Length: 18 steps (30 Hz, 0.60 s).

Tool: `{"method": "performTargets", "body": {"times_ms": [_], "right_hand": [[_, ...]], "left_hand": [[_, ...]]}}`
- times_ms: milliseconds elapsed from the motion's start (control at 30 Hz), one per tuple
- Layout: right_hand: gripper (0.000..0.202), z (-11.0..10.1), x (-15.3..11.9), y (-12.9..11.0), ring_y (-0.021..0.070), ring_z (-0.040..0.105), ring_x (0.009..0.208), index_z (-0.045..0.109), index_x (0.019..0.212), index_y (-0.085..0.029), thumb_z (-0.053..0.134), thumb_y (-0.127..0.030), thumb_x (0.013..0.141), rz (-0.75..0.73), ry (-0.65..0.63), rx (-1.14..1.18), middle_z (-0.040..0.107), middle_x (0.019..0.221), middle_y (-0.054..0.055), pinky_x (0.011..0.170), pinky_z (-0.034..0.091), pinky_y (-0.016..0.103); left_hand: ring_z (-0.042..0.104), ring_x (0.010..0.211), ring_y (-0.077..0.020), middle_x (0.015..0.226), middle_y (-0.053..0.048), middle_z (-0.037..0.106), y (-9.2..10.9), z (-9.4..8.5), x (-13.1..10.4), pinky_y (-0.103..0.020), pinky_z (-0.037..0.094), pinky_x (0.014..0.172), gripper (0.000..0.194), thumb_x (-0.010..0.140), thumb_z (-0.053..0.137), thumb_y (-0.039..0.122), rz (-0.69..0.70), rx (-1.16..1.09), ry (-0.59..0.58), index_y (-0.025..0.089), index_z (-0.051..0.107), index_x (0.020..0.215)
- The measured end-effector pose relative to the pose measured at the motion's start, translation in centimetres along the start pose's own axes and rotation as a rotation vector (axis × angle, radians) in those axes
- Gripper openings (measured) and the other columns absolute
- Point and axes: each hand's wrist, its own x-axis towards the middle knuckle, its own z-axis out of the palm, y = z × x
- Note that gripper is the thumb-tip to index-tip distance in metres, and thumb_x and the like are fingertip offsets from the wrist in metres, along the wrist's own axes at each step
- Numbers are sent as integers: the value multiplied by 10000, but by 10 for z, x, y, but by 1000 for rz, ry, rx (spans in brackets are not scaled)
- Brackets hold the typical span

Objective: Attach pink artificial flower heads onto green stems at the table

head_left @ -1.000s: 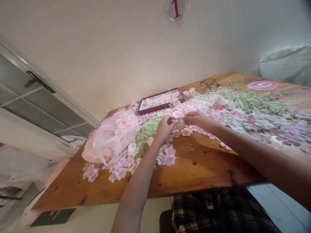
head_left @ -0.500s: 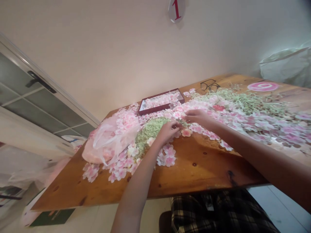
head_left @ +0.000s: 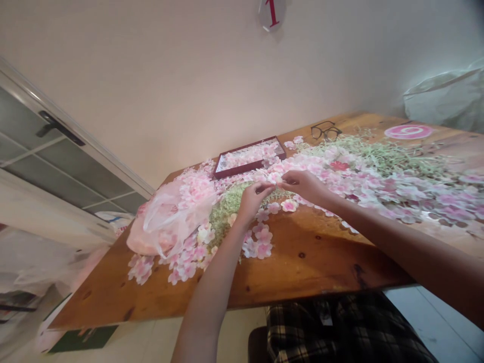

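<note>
My left hand (head_left: 255, 199) and my right hand (head_left: 300, 184) meet fingertip to fingertip over the wooden table (head_left: 295, 272). Both are closed in a pinch. A small pale bit shows between the fingertips, too small to name. Right behind them lie pink artificial blossoms (head_left: 274, 176), and a clump of pale green shredded filler (head_left: 230, 201) is left of my left hand. Nearer the front edge rests a single pink-centred blossom (head_left: 289, 205). Loose pink blossoms (head_left: 262, 242) are spread below my left hand.
A dark red tray (head_left: 249, 166) of blossoms stands by the wall. Leftward is a translucent plastic bag (head_left: 162, 222) with pink contents. Black-framed glasses (head_left: 325, 132), a pink number disc (head_left: 409, 132), green strands (head_left: 404, 161) and a broad blossom pile (head_left: 378, 194) occupy the right.
My two hands have come together, the left moving up and the right slightly left. Their fingertips now meet in a pinch; the view has shifted slightly.
</note>
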Motion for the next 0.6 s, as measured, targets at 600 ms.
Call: {"method": "performTargets", "body": {"times_ms": [600], "right_hand": [[200, -1, -1, -3, 93, 466, 591, 513, 590, -150, 517, -314, 705, 102, -141, 470, 476, 595, -4, 572, 386, 225]], "left_hand": [[542, 733, -130, 749, -34, 591, 4, 9, -3, -255, 401, 703, 214, 677, 531, 351, 20, -38, 50, 145, 568, 725]]}}
